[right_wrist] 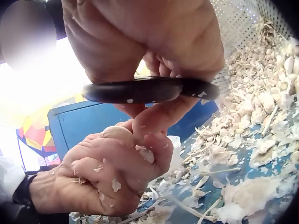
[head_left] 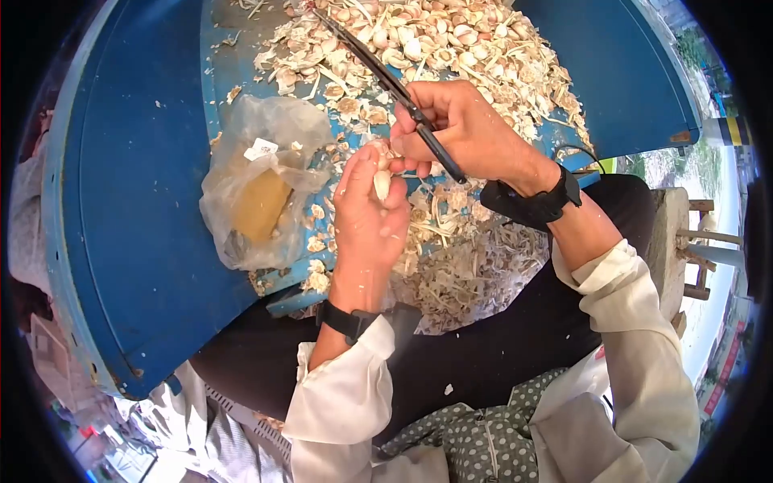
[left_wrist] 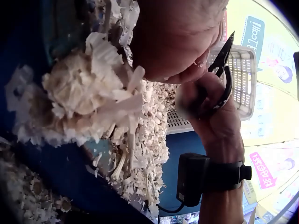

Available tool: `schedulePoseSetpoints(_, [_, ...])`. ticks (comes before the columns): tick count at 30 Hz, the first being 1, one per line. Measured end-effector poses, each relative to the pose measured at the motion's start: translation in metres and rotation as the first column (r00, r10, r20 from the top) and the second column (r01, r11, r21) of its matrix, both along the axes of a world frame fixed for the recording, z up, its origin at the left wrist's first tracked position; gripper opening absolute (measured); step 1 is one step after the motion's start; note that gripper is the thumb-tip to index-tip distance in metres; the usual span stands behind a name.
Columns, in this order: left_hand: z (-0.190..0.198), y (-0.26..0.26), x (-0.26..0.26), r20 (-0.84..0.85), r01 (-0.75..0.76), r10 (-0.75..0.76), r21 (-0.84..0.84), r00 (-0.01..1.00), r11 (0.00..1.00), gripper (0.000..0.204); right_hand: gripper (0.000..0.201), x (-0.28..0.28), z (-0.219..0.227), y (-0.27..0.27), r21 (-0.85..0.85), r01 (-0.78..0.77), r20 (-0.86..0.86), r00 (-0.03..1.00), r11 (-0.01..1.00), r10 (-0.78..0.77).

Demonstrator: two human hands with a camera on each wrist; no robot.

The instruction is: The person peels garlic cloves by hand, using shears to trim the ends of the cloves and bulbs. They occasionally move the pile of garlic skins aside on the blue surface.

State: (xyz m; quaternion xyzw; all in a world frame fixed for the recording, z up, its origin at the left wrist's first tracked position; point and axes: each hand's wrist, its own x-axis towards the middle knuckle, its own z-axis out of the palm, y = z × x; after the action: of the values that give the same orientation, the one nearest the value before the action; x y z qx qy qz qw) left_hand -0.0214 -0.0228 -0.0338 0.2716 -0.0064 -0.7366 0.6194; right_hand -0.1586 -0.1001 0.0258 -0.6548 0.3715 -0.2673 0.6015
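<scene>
My left hand point(head_left: 366, 213) holds garlic cloves point(head_left: 382, 183), curled close in front of the heap. In the right wrist view, a pale garlic clove point(right_wrist: 117, 134) shows at the top of the left fist, and another lies between its fingers. Black scissors point(head_left: 374, 66) sit in the grip of my right hand point(head_left: 475, 137), blades pointing up and left, away from the garlic. Right fingertips meet the left hand at the garlic. In the left wrist view, the scissors' blades point(left_wrist: 224, 55) stick out past the right hand, while the left palm hides the garlic.
A large heap of garlic cloves and skins point(head_left: 451, 40) covers the blue table's point(head_left: 145, 161) far side. A clear plastic bag point(head_left: 266, 181) with a yellowish block lies left. Peelings point(head_left: 475, 274) gather below, near the lap. A white perforated basket point(left_wrist: 245, 79) stands beyond.
</scene>
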Motion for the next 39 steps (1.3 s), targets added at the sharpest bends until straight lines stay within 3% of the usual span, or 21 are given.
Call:
schedulePoseSetpoints(1, [-0.008, 0.000, 0.004, -0.064, 0.065, -0.071, -0.099, 0.995, 0.993, 0.023, 0.016, -0.002, -0.003, 0.002, 0.038, 0.016, 0.060, 0.998, 0.999, -0.018])
schedulePoseSetpoints(2, [-0.010, 0.003, 0.004, -0.060, 0.065, -0.070, -0.092, 0.996, 0.994, 0.023, 0.016, -0.002, -0.005, 0.001, 0.067, 0.025, 0.124, 0.992, 0.997, -0.033])
schedulePoseSetpoints(3, [-0.006, 0.004, 0.003, -0.207, 0.049, -0.072, -0.117, 0.976, 0.992, 0.022, 0.018, 0.000, -0.010, 0.004, 0.108, 0.062, 0.257, 0.962, 0.992, -0.088])
schedulePoseSetpoints(4, [-0.003, 0.004, 0.002, -0.354, 0.029, -0.079, -0.146, 0.932, 0.989, 0.021, 0.018, -0.002, -0.011, 0.003, 0.103, 0.062, 0.257, 0.963, 0.993, -0.086])
schedulePoseSetpoints(6, [0.000, 0.006, 0.001, -0.369, 0.027, -0.077, -0.140, 0.926, 0.990, 0.022, 0.019, -0.019, -0.008, -0.001, 0.103, 0.159, 0.068, 0.984, 0.982, -0.167])
schedulePoseSetpoints(8, [0.018, 0.007, -0.005, -0.240, -0.089, 0.123, 0.146, 0.963, 0.985, 0.026, 0.026, -0.031, -0.004, -0.005, 0.020, 0.082, -0.193, 0.978, 0.996, -0.076])
schedulePoseSetpoints(10, [0.005, 0.008, 0.000, -0.266, -0.065, 0.086, 0.088, 0.960, 0.994, 0.028, 0.028, -0.051, -0.029, -0.025, -0.344, -0.121, -0.366, 0.931, 0.931, -0.014])
schedulePoseSetpoints(12, [-0.001, 0.006, 0.002, -0.225, -0.082, 0.079, -0.004, 0.971, 0.997, 0.024, 0.028, -0.047, -0.028, -0.048, -0.546, -0.040, -0.502, 0.815, 0.837, -0.289])
schedulePoseSetpoints(14, [-0.015, 0.003, 0.006, -0.302, -0.040, 0.016, -0.075, 0.953, 0.996, 0.018, 0.024, -0.028, -0.017, -0.066, -0.593, 0.122, -0.481, 0.739, 0.796, -0.471])
schedulePoseSetpoints(16, [-0.014, 0.003, 0.004, -0.333, -0.022, 0.024, 0.010, 0.943, 1.000, 0.015, 0.021, -0.018, -0.044, -0.105, -0.801, 0.040, -0.407, 0.694, 0.597, -0.593])
schedulePoseSetpoints(17, [-0.020, 0.003, 0.005, -0.365, -0.011, -0.012, -0.059, 0.931, 0.998, 0.016, 0.021, -0.010, -0.047, -0.113, -0.800, 0.040, -0.406, 0.698, 0.599, -0.589])
schedulePoseSetpoints(19, [-0.017, 0.003, 0.006, -0.329, -0.011, 0.007, -0.011, 0.944, 1.000, 0.015, 0.020, 0.003, -0.054, -0.120, -0.813, -0.055, -0.501, 0.573, 0.580, -0.648])
schedulePoseSetpoints(20, [-0.014, 0.002, 0.006, -0.295, -0.011, 0.019, 0.030, 0.955, 0.999, 0.013, 0.020, 0.003, -0.055, -0.123, -0.811, -0.057, -0.503, 0.576, 0.583, -0.644])
schedulePoseSetpoints(26, [-0.013, 0.001, 0.005, -0.284, -0.008, 0.009, 0.006, 0.959, 1.000, 0.018, 0.018, -0.008, -0.064, -0.132, -0.784, -0.138, -0.555, 0.592, 0.605, -0.584])
schedulePoseSetpoints(28, [-0.012, 0.002, 0.005, -0.219, 0.019, -0.026, -0.037, 0.975, 0.999, 0.024, 0.020, -0.012, -0.057, -0.128, -0.811, -0.127, -0.499, 0.660, 0.571, -0.561])
schedulePoseSetpoints(30, [-0.011, 0.002, 0.006, -0.156, 0.038, -0.048, -0.070, 0.987, 0.997, 0.029, 0.023, -0.020, -0.040, -0.118, -0.764, -0.095, -0.484, 0.739, 0.638, -0.468])
schedulePoseSetpoints(32, [-0.001, -0.002, 0.005, 0.017, 0.079, -0.080, 0.026, 0.997, 0.997, 0.036, 0.018, -0.019, -0.012, -0.089, -0.705, -0.093, -0.469, 0.805, 0.703, -0.364])
schedulePoseSetpoints(34, [0.006, -0.002, 0.003, 0.066, 0.088, -0.093, 0.076, 0.993, 0.993, 0.037, 0.024, -0.021, 0.012, -0.054, -0.645, -0.269, -0.455, 0.887, 0.716, -0.076])
schedulePoseSetpoints(37, [0.005, 0.000, -0.002, 0.142, 0.115, -0.131, 0.118, 0.981, 0.986, 0.037, 0.032, -0.015, 0.011, -0.026, -0.763, -0.418, -0.401, 0.904, 0.493, 0.147])
schedulePoseSetpoints(38, [-0.001, 0.002, -0.001, 0.078, 0.140, -0.145, 0.069, 0.986, 0.988, 0.035, 0.030, -0.011, 0.012, -0.018, -0.788, -0.400, -0.359, 0.916, 0.469, 0.178])
schedulePoseSetpoints(39, [-0.005, 0.003, 0.000, 0.014, 0.159, -0.159, 0.018, 0.987, 0.987, 0.034, 0.028, -0.010, 0.009, -0.015, -0.767, -0.375, -0.322, 0.927, 0.520, 0.194])
